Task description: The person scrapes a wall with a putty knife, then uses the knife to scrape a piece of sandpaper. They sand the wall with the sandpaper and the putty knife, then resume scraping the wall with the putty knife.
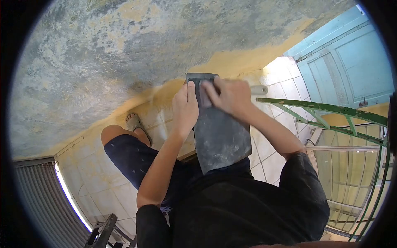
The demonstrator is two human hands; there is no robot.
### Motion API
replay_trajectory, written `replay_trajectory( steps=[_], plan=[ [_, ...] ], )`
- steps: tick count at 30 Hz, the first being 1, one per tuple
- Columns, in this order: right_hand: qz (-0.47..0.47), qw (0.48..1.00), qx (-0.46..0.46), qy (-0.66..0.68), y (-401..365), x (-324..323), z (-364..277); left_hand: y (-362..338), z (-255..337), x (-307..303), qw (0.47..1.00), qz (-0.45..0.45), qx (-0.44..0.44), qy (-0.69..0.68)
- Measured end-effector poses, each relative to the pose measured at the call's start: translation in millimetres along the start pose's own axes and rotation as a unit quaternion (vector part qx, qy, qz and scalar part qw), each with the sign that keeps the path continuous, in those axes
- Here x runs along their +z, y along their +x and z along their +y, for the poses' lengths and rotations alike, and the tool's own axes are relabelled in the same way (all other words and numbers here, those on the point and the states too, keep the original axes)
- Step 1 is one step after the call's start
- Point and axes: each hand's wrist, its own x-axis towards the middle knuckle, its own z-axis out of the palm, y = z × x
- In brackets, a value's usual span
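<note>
A long dark grey sheet of what looks like sandpaper [223, 138] hangs from my hands over my lap, with pale dust smudges on its lower part. My left hand [185, 109] grips its upper left edge, thumb on top and the other fingers mostly hidden. Across the upper part lies my right hand [231, 97], its fingers bent against the sheet and smeared by motion. The sheet's top end has a lighter grey strip that looks folded or layered. Just beyond my right wrist, a pale handle with a hole [259, 89] sticks out, its other end hidden.
Ahead rises a patchy grey and yellow wall [124, 53]. A green metal frame [322, 108] reaches in from the right, near a blue door [351, 62] and a barred panel [347, 169]. At lower left are a dark metal stand [103, 231] and a corrugated shutter [41, 198]. White tiles [97, 198] cover the floor.
</note>
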Motion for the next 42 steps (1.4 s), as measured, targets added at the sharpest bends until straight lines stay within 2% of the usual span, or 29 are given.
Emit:
replay_trajectory(
  steps=[2, 3, 4, 6, 10, 12, 14, 15, 16, 18, 20, 23, 26, 27, 29, 34, 35, 38, 42],
  plan=[
    [0.078, 0.995, 0.060, -0.002, 16, 9, 12, -2, -1, 1, 1.000, -0.009, -0.012, 0.019],
    [0.024, 0.997, 0.075, 0.005, 10, 5, 6, 0, -6, 3, 1.000, 0.000, 0.000, 0.006],
    [0.027, 0.997, 0.073, 0.007, 2, 3, -2, 1, -10, 3, 1.000, 0.008, 0.011, -0.007],
    [0.014, 0.999, -0.021, 0.044, -14, 0, -11, 1, -5, 1, 1.000, 0.011, 0.007, 0.007],
    [0.080, 0.996, 0.041, 0.000, 19, 8, 21, 0, 4, 0, 0.998, -0.011, -0.035, 0.058],
    [0.086, 0.995, 0.044, 0.005, 8, 1, 7, 0, -3, 1, 0.999, -0.008, -0.011, 0.044],
    [0.022, 0.999, -0.011, 0.031, -11, -4, -9, 1, -7, 0, 1.000, -0.003, 0.011, 0.029],
    [0.021, 0.999, -0.021, 0.026, -12, -5, -8, 1, -6, 0, 0.999, -0.002, 0.008, 0.038],
    [0.021, 0.999, -0.018, 0.025, -7, -3, -2, 0, -7, 1, 0.999, -0.002, 0.005, 0.047],
    [0.083, 0.995, 0.050, 0.034, 10, 4, 16, -3, 1, 0, 0.998, -0.008, -0.002, 0.060],
    [0.088, 0.995, 0.054, 0.011, 8, 6, 15, -4, 5, 0, 0.997, -0.010, -0.003, 0.074],
    [0.022, 0.999, -0.021, 0.027, -18, 0, -6, -5, 1, 1, 1.000, 0.003, -0.012, 0.022],
    [0.059, 0.997, 0.036, 0.029, 2, -1, 10, -4, 0, 3, 1.000, 0.003, -0.007, -0.012],
    [0.073, 0.996, 0.057, 0.009, 11, 3, 19, -4, 4, 1, 0.999, -0.007, -0.017, 0.032],
    [0.061, 0.997, 0.049, 0.022, -2, 4, 7, -2, 4, -1, 0.996, -0.014, -0.023, 0.080],
    [0.062, 0.998, -0.005, 0.019, -6, 4, 2, -1, -5, 5, 0.999, 0.028, 0.016, -0.006],
    [0.087, 0.995, 0.034, 0.019, 4, 5, 7, -2, -4, 5, 1.000, 0.026, 0.014, -0.006],
    [0.075, 0.995, 0.053, 0.027, 2, 5, 0, 0, -4, 1, 1.000, 0.008, 0.005, 0.014],
    [0.064, 0.997, -0.033, 0.002, -14, 1, -7, 1, 0, 1, 1.000, 0.003, 0.000, 0.000]
  ],
)
